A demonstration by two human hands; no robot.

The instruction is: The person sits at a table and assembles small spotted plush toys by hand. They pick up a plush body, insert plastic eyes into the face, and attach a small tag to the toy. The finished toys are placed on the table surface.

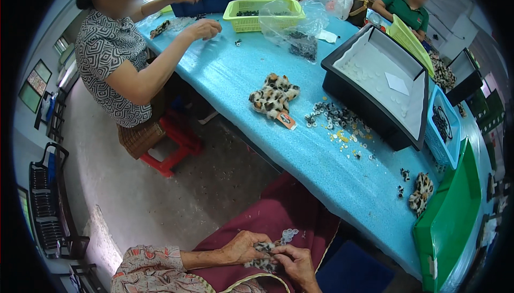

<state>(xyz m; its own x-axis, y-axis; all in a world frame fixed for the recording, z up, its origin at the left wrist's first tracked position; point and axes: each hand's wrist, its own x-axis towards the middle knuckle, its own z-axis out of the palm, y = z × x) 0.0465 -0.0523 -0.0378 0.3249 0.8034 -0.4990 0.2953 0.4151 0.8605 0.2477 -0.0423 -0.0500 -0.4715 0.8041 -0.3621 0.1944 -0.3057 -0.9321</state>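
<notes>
Running across the middle of the frame from upper left to lower right, the long blue bench (257, 79) is the largest thing we see. At its right of centre sits a black tray with a white lining (375, 79), with a green bin (452, 212) at the lower right edge and a yellow-green basket (257, 14) near the top centre. A co-worker in a patterned top (107, 52) sits at the upper left beside a red stool (174, 143). A leopard-print plush piece (274, 96) lies mid-bench, near a scatter of small round parts (337, 122).

At the bottom centre, over a maroon cloth on our lap (289, 218), our left hand (243, 246) and right hand (297, 263) are both closed on a small leopard-print fabric piece (263, 255), pinching it between them. A cluster of small pale rings (288, 234) rests just above it.

We judge the fabric piece to be light, soft and floppy, not fragile; it is best gripped by its edges with the fingertips, close to where the work is done.
</notes>
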